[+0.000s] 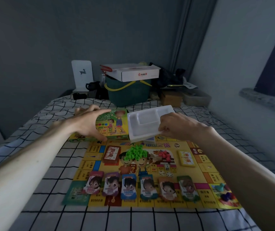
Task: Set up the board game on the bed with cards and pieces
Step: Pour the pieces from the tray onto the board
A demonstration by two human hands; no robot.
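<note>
Head view: both hands at the far edge of the game board (150, 204), which lies flat on the bed (41, 180).

The right hand (176, 125) pinches the near right edge of a white plastic insert tray (143, 125), its grip closed on the tray, which is tilted and lifted above the board's far edge. The left hand (87, 122) is released, fingers spread over the green game box (115, 125), which rests just beyond the board; whether it touches the box I cannot tell. On the board sit a pile of green houses (136, 151) at its centre, red pieces (164, 155) right of them, white dice (166, 170), a brown card deck (111, 154), a yellow card deck (186, 158) and six stacks of play money (128, 185) along the near edge.
</note>
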